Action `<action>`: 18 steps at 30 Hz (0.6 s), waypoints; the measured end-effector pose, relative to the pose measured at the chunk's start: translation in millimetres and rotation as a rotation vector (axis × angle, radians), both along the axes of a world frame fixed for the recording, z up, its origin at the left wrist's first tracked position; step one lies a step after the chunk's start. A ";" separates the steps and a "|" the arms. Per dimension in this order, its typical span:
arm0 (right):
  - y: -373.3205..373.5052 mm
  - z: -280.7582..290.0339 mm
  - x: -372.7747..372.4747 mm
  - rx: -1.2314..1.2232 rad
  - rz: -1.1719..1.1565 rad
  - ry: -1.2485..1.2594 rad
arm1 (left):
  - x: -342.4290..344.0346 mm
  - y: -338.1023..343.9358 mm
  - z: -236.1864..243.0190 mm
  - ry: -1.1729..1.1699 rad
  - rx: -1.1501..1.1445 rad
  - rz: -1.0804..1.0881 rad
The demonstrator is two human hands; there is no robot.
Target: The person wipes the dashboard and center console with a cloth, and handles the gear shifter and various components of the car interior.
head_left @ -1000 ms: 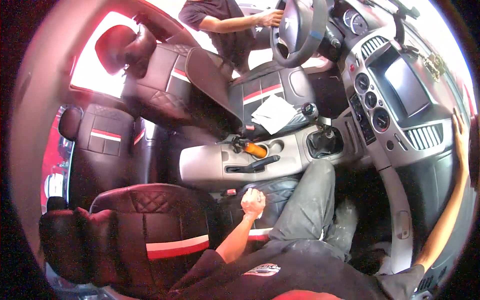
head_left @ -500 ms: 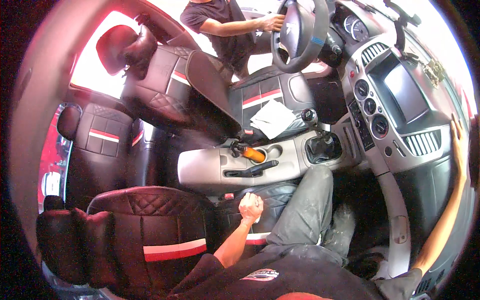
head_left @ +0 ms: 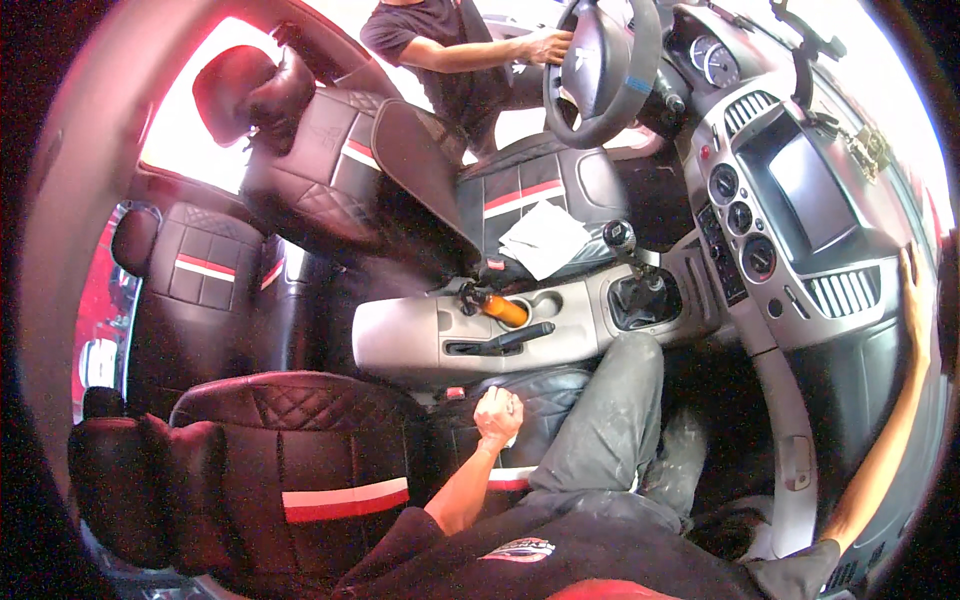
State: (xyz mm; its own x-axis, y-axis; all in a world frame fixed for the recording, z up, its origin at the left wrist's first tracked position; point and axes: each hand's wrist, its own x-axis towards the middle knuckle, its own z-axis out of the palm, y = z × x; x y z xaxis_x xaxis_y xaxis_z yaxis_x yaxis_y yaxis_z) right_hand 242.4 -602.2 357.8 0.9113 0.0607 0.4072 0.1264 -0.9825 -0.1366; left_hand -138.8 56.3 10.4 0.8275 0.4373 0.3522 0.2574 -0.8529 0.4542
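Glare bleaches the rear window, and beside it a dark rear seat [head_left: 195, 285] with a red-and-white stripe sinks into shadow toward its base. Nearer, the quilted passenger seat [head_left: 340, 455] runs under the person's dark shirt [head_left: 600, 550], which hides part of it. Across the cabin stands the driver's seat [head_left: 320, 175], and beyond it a co-worker [head_left: 450, 70] whose head is cut off by the upper edge. Next comes the grey console [head_left: 395, 335]. The person's left hand [head_left: 497, 412] is clenched above the passenger seat's cushion, its palm out of sight; a sliver of something white [head_left: 512, 439] shows at its lower edge, too small to identify, and I cannot tell whether the fist grips it. Beyond the fist, an orange cylinder [head_left: 503, 310] with a black end leans in a cup holder, its lower part hidden, beside the handbrake lever [head_left: 525, 338]. White sheets [head_left: 545, 240] lie on the driver's cushion, any marking unreadable. The co-worker's hand [head_left: 550, 47] touches the steering wheel [head_left: 640, 90], whose top is cropped. The gear lever [head_left: 620, 236] rises near the person's knee; the footwell is too dark to read. Farther right, the dashboard screen [head_left: 810, 185] is washed out by reflection. At the far right, the right hand [head_left: 914, 300] lies with fingers extended along the dashboard's [head_left: 870, 350] upper edge, gripping nothing visible, its palm hidden.
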 end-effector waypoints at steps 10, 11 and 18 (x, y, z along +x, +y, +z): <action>4.4 3.2 0.7 0.084 0.031 -0.009 | 0.4 1.1 -4.5 -0.013 0.006 -0.006; 7.0 2.9 0.7 0.116 0.034 -0.005 | 0.3 0.9 -2.6 -0.008 0.013 -0.004; 11.6 7.0 -4.2 0.084 -0.027 0.024 | -0.4 -0.4 0.5 -0.020 0.024 -0.012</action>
